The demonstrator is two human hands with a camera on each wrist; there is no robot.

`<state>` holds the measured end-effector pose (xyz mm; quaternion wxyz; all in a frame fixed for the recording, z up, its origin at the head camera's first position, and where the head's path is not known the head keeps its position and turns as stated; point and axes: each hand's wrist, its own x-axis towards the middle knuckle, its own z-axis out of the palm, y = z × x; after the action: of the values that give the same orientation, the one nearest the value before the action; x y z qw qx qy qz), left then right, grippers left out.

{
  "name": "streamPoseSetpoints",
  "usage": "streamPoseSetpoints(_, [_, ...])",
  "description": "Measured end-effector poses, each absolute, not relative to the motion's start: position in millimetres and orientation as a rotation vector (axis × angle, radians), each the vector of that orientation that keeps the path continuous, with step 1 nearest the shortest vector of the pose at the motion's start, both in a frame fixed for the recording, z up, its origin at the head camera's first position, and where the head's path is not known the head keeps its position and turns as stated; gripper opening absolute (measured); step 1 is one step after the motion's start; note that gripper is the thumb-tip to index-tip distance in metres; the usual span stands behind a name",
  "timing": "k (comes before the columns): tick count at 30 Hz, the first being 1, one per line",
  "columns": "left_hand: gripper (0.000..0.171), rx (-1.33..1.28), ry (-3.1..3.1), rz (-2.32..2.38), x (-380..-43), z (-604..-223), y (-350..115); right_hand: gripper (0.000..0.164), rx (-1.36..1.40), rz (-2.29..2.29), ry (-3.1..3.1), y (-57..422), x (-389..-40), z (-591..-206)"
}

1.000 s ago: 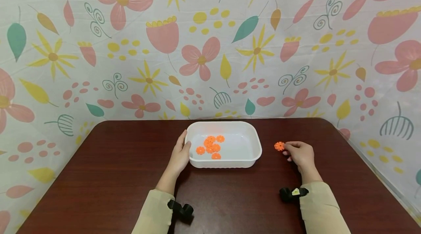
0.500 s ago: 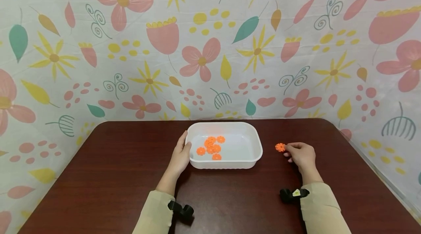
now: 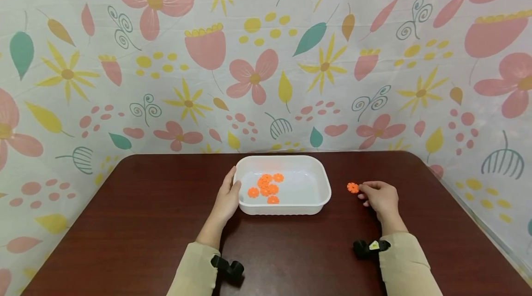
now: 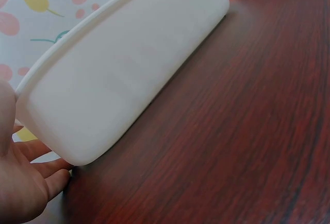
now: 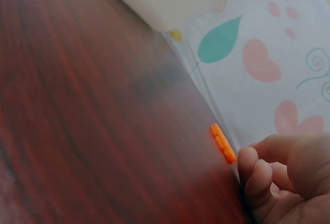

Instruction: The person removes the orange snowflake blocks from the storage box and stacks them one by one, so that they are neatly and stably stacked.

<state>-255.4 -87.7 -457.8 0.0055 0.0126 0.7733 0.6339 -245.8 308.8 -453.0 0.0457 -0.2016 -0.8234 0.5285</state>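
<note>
Your right hand (image 3: 379, 194) pinches the rim of an orange notched disc (image 3: 353, 188) between thumb and fingers, with the disc out at 9 o'clock from the hand and at 3 o'clock from the white plastic tub (image 3: 283, 206), apart from it. Whether it touches the table (image 3: 124, 222), you cannot tell. From the head view its round face shows; your right wrist view shows it edge-on instead, a thin strip running from 11 to 5 o'clock. Your left hand (image 3: 226, 198) holds the tub's 9 o'clock end; the tub's long axis runs 9 to 3. Only the head view reveals the loose orange discs (image 3: 264, 185), mostly clustered, some overlapping, toward 9 o'clock inside. Your disc is bright orange, flat, with a scalloped rim.
</note>
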Motion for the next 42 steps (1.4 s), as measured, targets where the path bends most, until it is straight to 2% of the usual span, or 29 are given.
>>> streamPoseSetpoints(14, [0.053,0.05,2.395,1.998,-251.7,-454.4,-86.6,0.048,-0.502,1.673,-2.449,307.2,-244.1,-443.7])
streamPoseSetpoints(21, [0.053,0.05,2.397,2.008,-252.5,-455.8,-86.5,0.053,-0.413,1.903,-2.287,295.7,-243.7,-429.6])
streamPoseSetpoints(29, [0.052,0.059,2.421,1.994,-253.1,-461.4,-87.9,0.031,-0.251,2.005,-2.277,276.2,-244.4,-413.8])
streamPoseSetpoints(36, [0.052,0.027,2.445,1.972,-251.8,-461.1,-89.5,0.053,-0.127,1.884,-2.434,264.4,-251.2,-400.0])
streamPoseSetpoints(42, [0.051,0.033,2.436,1.976,-253.2,-459.8,-87.4,0.052,-0.08,1.839,-2.506,251.7,-259.1,-389.0])
